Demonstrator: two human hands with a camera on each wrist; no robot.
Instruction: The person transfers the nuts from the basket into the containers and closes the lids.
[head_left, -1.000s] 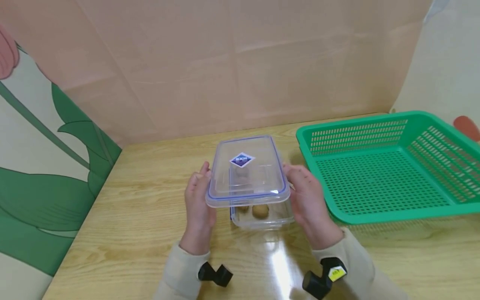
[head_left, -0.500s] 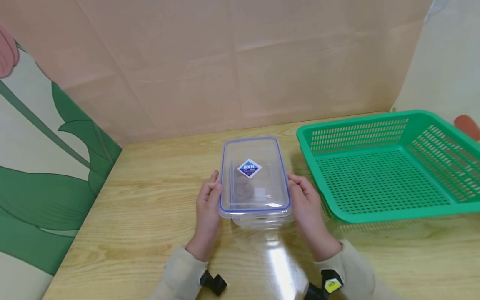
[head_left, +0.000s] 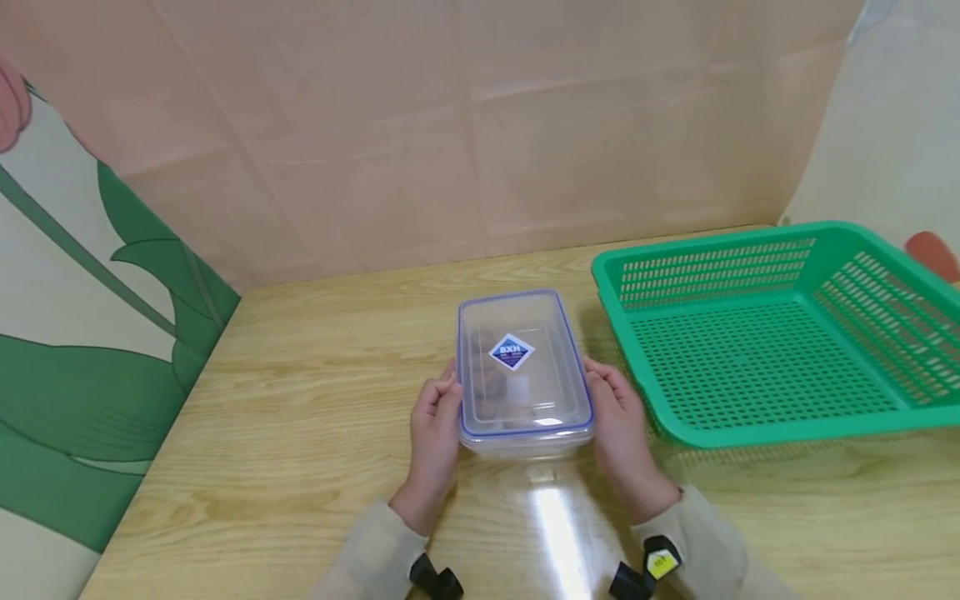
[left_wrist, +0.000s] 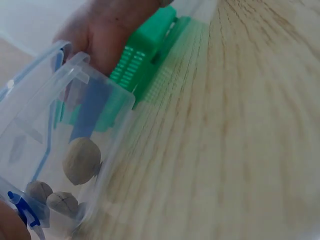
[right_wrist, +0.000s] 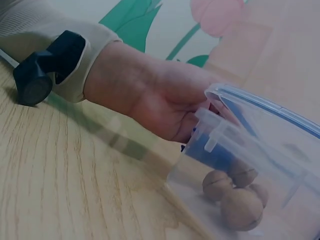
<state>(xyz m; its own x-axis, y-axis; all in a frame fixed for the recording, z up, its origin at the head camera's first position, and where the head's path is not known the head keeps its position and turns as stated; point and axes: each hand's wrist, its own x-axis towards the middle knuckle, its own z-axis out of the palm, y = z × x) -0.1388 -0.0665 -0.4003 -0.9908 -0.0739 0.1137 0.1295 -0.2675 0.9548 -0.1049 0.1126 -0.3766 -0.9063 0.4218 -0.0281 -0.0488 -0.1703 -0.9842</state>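
Note:
A clear plastic lid point(head_left: 517, 312) with a blue seal and a diamond label lies over a clear food container point(head_left: 525, 451). My left hand point(head_left: 435, 429) pinches the lid's left edge, thumb on top. On the opposite edge, my right hand point(head_left: 621, 429) pinches it the same way. Seen from the side in the left wrist view, the lid's near end sits slightly above the container's rim. Inside are several walnuts point(right_wrist: 242, 209), brown and round, gathered toward one side. Blue clasps point(left_wrist: 25, 210) hang down the container's sides.
A large green plastic basket point(head_left: 765, 367) stands to the right, close beside the right hand. Everything rests on a wood-grain table point(head_left: 300, 433). Behind it hangs a pinkish sheet point(head_left: 480, 133), with a painted plant on the left wall.
Both hands have brought the lid down and slightly right, from tilted above the container to lined up over its top. The walnuts, visible below its edge before, are now covered by it.

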